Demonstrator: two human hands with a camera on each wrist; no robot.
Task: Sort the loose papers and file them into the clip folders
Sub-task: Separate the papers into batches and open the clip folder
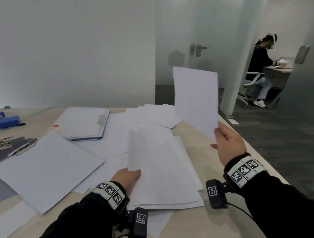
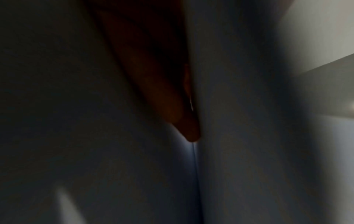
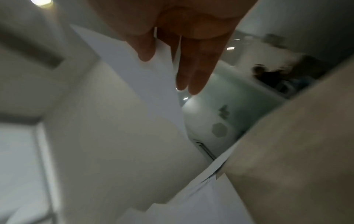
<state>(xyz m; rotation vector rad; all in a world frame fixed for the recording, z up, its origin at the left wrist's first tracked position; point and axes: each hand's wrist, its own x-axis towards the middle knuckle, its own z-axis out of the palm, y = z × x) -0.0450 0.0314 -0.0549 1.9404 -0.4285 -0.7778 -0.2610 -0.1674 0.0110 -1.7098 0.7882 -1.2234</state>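
- The surface (image 1: pixel 196 229), pale wood, carries everything; take the blue clip folder (image 1: pixel 84 123) lying open at its far side as the landmark for places.
- The near stack (image 1: pixel 165 177) of loose papers lies nearer the person than the blue clip folder and a little right of it. The left hand (image 1: pixel 127 176) rests on its left edge and lifts one sheet there, fingers under the paper; the left wrist view is too dark to show the grip closely.
- The lifted sheet (image 1: pixel 196 98) stands upright in the air, right of the blue clip folder. The right hand (image 1: pixel 228 143) pinches its lower corner, thumb in front and fingers behind.
- To do this step well, I judge: hold the sheet steady enough to read, decide its group, then lay it square on the matching pile. The left hand should keep the near stack from sliding.
- Counted: two hands; two sheets held up, one in each; one blue clip folder holding paper, and a dark folder (image 1: pixel 2 157) left of it with its clip showing; two blue boxes (image 1: pixel 4 121) further left.
- Scattered papers (image 1: pixel 157 115) just right of the blue clip folder overlap too much to count.
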